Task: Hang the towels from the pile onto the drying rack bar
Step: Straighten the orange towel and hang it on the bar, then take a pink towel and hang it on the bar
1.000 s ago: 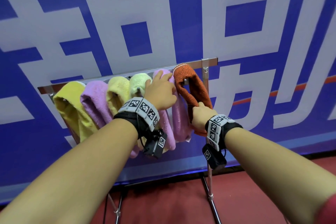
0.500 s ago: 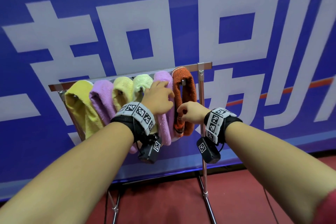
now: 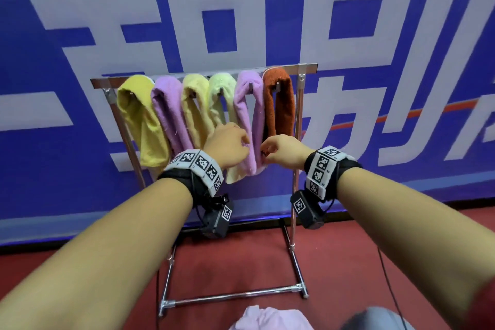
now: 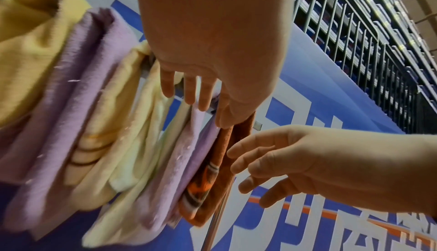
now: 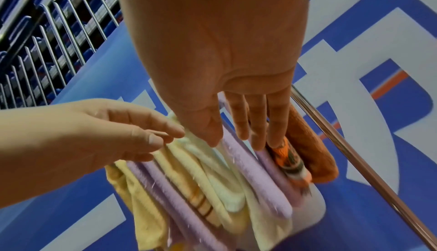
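Six towels draped side by side over the drying rack bar (image 3: 289,67) — yellow, lilac, pale yellow, pale green, a second lilac towel (image 3: 247,104), and the rust-orange towel (image 3: 280,104) at the right end by the upright post. Left hand (image 3: 227,146) and right hand (image 3: 284,150) close together just before the towels' lower ends, fingers (image 4: 248,146) loose and spread, grasping nothing. Below the rack, a pale pink cloth (image 3: 270,319) on the red floor (image 3: 241,257).
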`<state>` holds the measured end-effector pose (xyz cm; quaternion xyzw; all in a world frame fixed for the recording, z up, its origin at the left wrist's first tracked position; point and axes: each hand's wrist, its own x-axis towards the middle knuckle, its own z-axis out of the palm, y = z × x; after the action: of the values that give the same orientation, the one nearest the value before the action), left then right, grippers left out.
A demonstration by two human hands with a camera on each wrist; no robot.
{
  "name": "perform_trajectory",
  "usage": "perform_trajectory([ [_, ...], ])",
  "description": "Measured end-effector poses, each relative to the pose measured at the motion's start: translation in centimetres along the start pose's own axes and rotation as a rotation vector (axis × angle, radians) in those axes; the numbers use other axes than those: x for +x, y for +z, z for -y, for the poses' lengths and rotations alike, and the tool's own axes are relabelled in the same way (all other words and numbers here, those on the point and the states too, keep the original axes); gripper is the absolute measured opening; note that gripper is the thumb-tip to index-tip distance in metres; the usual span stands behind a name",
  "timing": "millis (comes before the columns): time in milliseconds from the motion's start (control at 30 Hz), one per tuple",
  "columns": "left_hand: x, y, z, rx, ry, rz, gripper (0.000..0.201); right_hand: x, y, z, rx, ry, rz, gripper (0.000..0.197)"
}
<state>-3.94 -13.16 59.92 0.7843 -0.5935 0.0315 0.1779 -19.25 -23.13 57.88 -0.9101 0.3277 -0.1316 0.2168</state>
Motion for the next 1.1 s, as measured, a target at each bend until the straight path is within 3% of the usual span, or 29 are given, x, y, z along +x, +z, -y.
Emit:
perform_trajectory([
  [200, -6.6, 7.1, 4.0, -0.056, -0.132, 0.126, 0.028, -2.4, 9.0, -1.3, 0.005, 0.052, 0.131, 0.04],
  [467, -14.1, 20.2, 9.4, -0.128, -0.296, 0.358, 0.023, -5.0, 24.3, -6.1, 0.088, 0.174, 0.343, 0.037],
  [833, -19.2, 36.2, 15.5, -0.234, -0.457, 0.556, 0.027, -6.1, 41.1, -14.6, 0.084, 0.388, 0.644, 0.036],
  [1100, -21.6, 46.2, 18.6, -0.25, -0.526, 0.728, 0.023, -7.3, 50.2, -19.0, 0.075, 0.353, 0.822, 0.033],
])
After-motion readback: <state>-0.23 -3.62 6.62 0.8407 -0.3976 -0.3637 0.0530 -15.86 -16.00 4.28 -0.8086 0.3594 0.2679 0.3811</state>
